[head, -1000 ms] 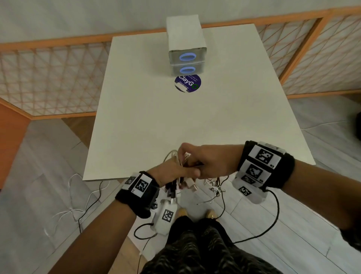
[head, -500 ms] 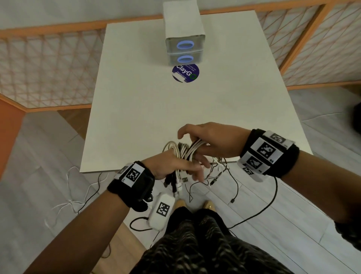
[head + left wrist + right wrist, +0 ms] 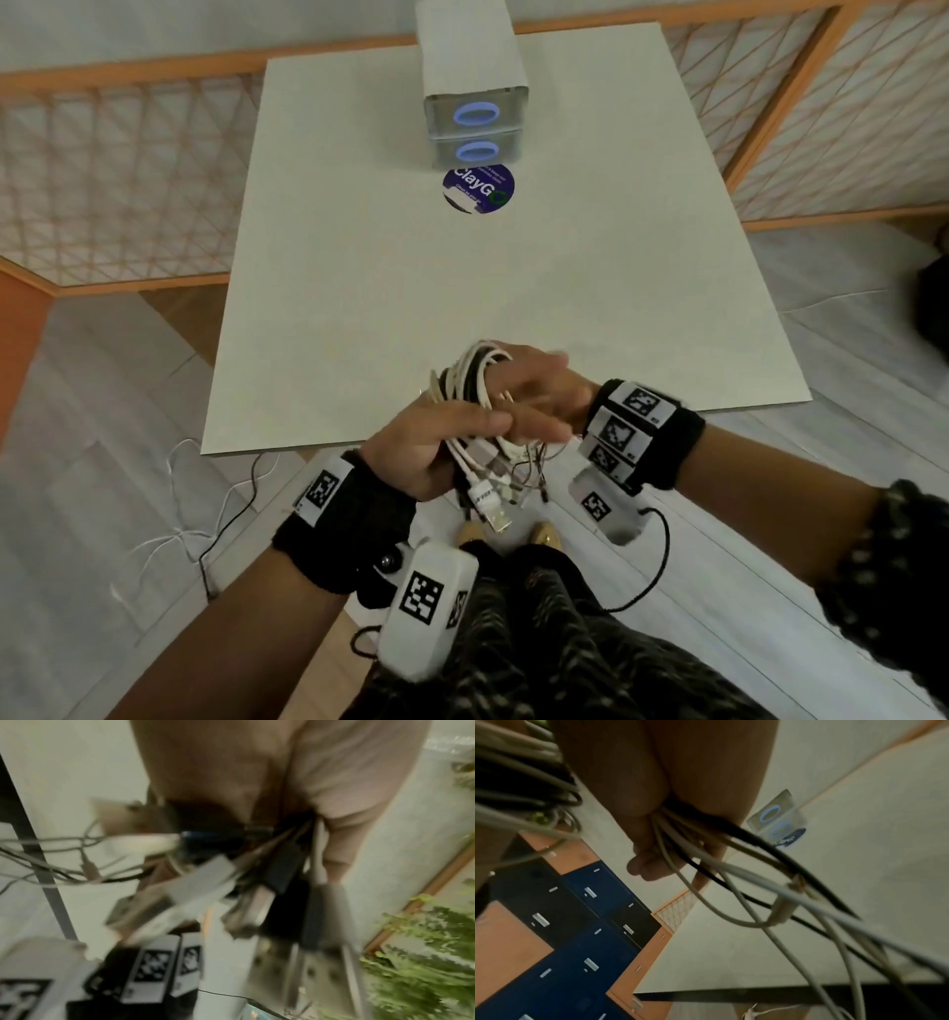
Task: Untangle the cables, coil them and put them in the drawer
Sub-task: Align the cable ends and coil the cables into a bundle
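The cables (image 3: pixel 480 390), white and black, sit bunched over the near edge of the desk (image 3: pixel 359 288), plugs dangling below. They look light, floppy, springy; best clamped across the whole bundle, not by the plugs. The left hand (image 3: pixel 436 447) has its grip wrapped round the bundle's lower part; the right hand (image 3: pixel 534 390) pinches the loops above. The drawer unit (image 3: pixel 475 123) stands shut, well apart at the far edge.

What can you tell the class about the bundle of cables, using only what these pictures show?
The bundle of cables mixes white, cream and black cords gathered into loose loops. It hangs in the air over the near edge of the table, not lying on it. The left hand grips its lower part, the right hand holds the loops. Plug ends and thin strands dangle below.
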